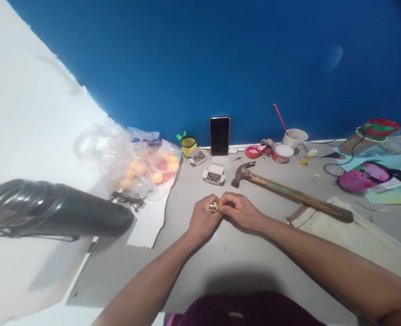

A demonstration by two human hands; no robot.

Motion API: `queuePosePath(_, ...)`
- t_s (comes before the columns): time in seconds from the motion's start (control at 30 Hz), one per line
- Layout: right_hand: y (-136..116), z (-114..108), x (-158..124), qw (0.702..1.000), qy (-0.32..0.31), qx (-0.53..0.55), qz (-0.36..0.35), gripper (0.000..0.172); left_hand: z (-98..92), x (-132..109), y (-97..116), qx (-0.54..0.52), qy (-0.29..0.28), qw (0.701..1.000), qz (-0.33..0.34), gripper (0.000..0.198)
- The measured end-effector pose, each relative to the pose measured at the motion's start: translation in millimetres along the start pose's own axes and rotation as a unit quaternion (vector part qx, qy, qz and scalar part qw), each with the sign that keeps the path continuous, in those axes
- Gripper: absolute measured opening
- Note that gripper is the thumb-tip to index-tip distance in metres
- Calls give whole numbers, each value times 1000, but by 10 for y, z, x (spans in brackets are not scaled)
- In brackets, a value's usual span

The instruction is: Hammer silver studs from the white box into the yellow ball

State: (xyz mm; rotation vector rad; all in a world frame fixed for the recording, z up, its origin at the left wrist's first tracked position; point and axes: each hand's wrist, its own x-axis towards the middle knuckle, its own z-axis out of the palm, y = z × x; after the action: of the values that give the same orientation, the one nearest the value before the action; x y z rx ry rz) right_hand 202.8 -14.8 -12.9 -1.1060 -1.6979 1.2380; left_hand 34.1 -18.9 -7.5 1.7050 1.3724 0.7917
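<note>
Over the matte grey tabletop (234,256): bare left hand (203,216) and bare right hand (240,210) are meeting, fingers curling narrow.
Between the fingers: small round shiny silver-and-yellow piece (213,208) is showing at the left hand; worn or gripped, cannot tell.
Just beyond: open white cardboard box (206,174) is holding small silvery pieces.
Rightward: wooden-handled claw hammer (293,194) is lying.

Gry tbl (200,258) w/ hammer (293,194), bxs (214,176)
</note>
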Motion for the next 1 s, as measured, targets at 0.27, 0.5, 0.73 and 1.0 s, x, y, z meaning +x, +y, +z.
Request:
queuePosePath(0.27,-8,-8,15,1000,-10,15,14,17,-2,-7,-11,-7,1,1000,-2,20)
queuePosePath(0.5,21,-30,19,998,-28,40,27,19,-5,-4,1,2,-6,1000,-5,19)
queuePosePath(0.73,37,-39,26,997,-33,60,32,20,-4,-4,-2,8,-9,1000,-8,19)
queuePosePath(1.0,44,-46,32,996,-44,64,40,20,-1,-1,-5,24,-10,1000,-5,17)
